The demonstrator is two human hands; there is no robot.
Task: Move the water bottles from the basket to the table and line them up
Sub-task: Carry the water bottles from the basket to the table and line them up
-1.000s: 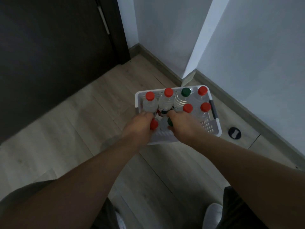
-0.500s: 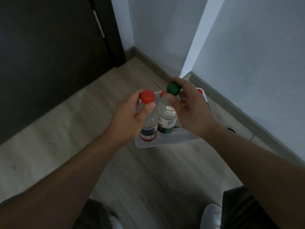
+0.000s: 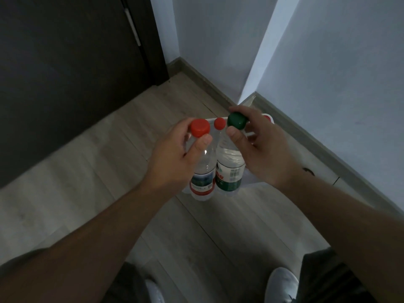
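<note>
fingers of the left hand curl round the neck of the red-capped bottle at mid-frame. beside it, the right hand pinches the green-capped bottle at its cap. both hang above the white basket on the wooden floor.

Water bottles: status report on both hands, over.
Left hand grips red-capped bottle by the neck. Right hand grips green-capped bottle. Both held over basket. Nothing seen in the way.

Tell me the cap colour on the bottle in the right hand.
Dark green cap, clearest in the head view.
</note>
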